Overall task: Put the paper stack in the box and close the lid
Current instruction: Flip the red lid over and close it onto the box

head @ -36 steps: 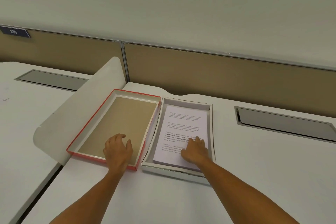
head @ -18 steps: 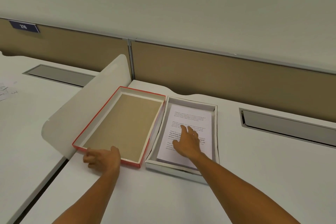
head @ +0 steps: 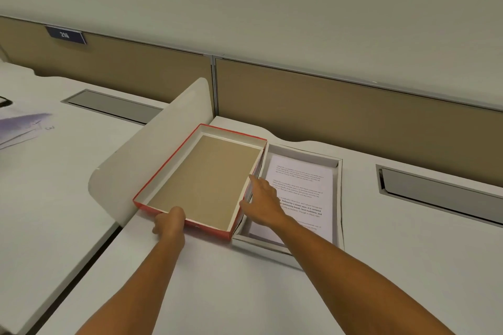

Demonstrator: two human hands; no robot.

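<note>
The white box (head: 338, 198) sits on the desk with the printed paper stack (head: 302, 185) lying flat inside it. To its left lies the red-edged lid (head: 190, 149), upside down, its brown inner face up. The lid's right side is raised a little over the box's left wall. My left hand (head: 170, 223) grips the lid's near edge. My right hand (head: 262, 204) holds the lid's right side, fingers against its wall, above the paper.
A curved white divider panel (head: 141, 160) stands just left of the lid. Brown partition panels (head: 340, 114) run along the back. Grey cable trays (head: 435, 193) are set into the desk at right and far left. Papers (head: 19, 125) lie on the neighbouring desk.
My right hand left the paper stack and moved left onto the lid's right side. My left hand came out of the lid and took its near edge. The lid's right side has risen.
</note>
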